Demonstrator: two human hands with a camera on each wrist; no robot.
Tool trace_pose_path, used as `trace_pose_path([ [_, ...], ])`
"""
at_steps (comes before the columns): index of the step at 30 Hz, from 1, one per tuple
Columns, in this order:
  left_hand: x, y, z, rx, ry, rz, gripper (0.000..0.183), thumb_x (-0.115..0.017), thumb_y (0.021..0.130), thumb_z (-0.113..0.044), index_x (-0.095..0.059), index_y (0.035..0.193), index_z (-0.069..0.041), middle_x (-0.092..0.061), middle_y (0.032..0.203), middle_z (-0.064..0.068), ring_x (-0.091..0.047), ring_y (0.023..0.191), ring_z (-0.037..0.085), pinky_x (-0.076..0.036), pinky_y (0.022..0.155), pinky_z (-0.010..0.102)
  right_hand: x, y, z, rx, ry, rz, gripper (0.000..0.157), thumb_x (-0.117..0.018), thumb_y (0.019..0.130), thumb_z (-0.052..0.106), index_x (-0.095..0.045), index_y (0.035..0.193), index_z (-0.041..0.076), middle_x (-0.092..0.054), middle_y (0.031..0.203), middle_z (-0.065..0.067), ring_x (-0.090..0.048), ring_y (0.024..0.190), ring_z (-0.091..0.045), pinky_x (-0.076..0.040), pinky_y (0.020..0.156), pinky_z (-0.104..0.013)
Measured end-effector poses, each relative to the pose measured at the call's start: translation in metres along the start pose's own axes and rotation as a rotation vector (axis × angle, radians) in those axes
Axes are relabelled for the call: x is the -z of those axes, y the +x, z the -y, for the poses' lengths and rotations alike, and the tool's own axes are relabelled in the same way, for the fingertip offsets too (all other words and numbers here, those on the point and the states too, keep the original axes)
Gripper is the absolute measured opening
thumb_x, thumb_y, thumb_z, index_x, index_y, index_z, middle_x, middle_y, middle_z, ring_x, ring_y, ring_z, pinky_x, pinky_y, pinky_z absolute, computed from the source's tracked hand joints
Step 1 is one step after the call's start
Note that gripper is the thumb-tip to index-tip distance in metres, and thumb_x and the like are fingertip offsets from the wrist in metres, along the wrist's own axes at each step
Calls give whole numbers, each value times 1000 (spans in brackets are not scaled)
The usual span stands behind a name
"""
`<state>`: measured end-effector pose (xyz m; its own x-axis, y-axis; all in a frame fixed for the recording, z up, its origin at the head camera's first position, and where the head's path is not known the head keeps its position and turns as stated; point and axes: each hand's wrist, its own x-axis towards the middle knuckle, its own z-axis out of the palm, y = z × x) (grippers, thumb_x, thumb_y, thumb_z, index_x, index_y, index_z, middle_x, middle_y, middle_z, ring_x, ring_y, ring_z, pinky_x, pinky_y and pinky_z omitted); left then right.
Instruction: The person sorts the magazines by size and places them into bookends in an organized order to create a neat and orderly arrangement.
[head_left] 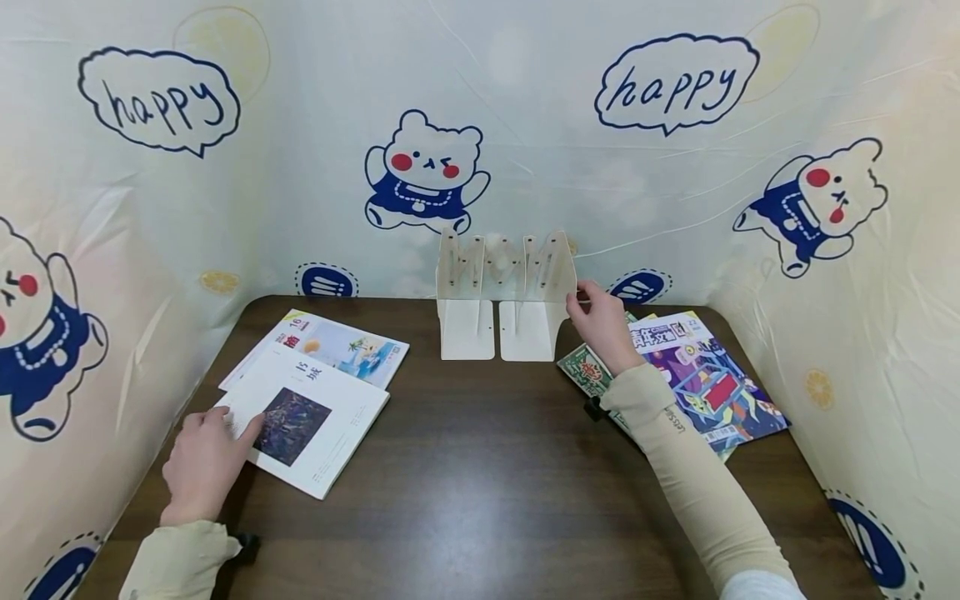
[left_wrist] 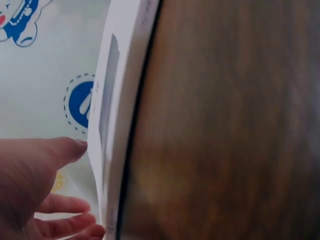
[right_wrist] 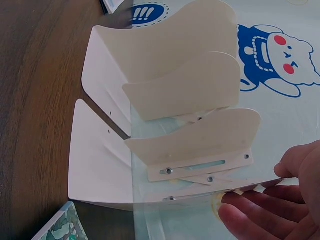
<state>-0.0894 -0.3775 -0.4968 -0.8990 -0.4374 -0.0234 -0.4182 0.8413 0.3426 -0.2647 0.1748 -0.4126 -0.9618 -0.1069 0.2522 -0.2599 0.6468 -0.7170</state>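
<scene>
A white metal bookend rack (head_left: 468,329) with upright dividers stands at the table's back. My right hand (head_left: 600,325) pinches the upright edge of its right end panel. In the right wrist view the thumb is on one side of that panel (right_wrist: 200,194) and the fingers (right_wrist: 245,212) are on the other. At the left, a white book (head_left: 352,421) with a dark square picture on its cover lies partly over a pale magazine (head_left: 375,354). My left hand (head_left: 206,462) rests on this book's left edge, thumb on the cover. Its fingers (left_wrist: 65,220) are loosely bent.
Right of the rack, a purple illustrated magazine (head_left: 716,383) overlaps a green-covered book (head_left: 585,371), partly hidden by my right forearm. The brown wooden table (head_left: 465,483) is bordered by a printed curtain (head_left: 540,100) at the back and both sides.
</scene>
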Motion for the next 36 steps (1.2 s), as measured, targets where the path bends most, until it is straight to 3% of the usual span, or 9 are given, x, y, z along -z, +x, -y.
trace_pose_path([
  [6,2,1,11,52,7,35,84,-63,99,-50,-42,135,23,-34,130,49,-47,111,66,-48,75,74,-1,0,-1,0,0,4,34,-55,107,21,-62,133,1,-69,125,-22,-70,105,-36,-63,83,-48],
  [13,7,5,20,54,-13,73,93,-64,97,-53,-37,125,33,-35,115,51,-48,100,68,-46,77,71,0,0,-2,-6,1,8,36,-54,108,23,-62,134,1,-69,126,-22,-70,107,-36,-63,83,-48],
  [19,17,13,23,43,-11,157,99,-63,97,-56,-36,126,34,-34,115,54,-45,105,70,-45,84,72,0,0,-2,-11,3,11,36,-53,108,24,-62,134,1,-68,126,-22,-70,105,-36,-63,83,-48],
  [24,23,17,24,90,-19,229,108,-62,96,-59,-24,133,35,-28,121,56,-41,111,70,-44,90,72,-2,0,-3,-21,-9,14,37,-53,108,25,-61,135,2,-68,127,-22,-70,105,-35,-63,83,-48],
  [29,24,18,25,135,-39,262,117,-64,95,-60,-11,139,34,-22,129,58,-36,116,73,-41,96,76,-2,0,-4,-14,-5,15,37,-53,108,25,-61,136,2,-67,127,-22,-69,105,-36,-63,83,-49],
  [36,27,23,27,165,-66,291,119,-67,94,-59,-8,140,34,-23,134,56,-35,122,71,-40,101,75,0,1,-4,2,-1,8,37,-53,108,25,-62,134,1,-68,127,-22,-69,108,-36,-63,85,-50],
])
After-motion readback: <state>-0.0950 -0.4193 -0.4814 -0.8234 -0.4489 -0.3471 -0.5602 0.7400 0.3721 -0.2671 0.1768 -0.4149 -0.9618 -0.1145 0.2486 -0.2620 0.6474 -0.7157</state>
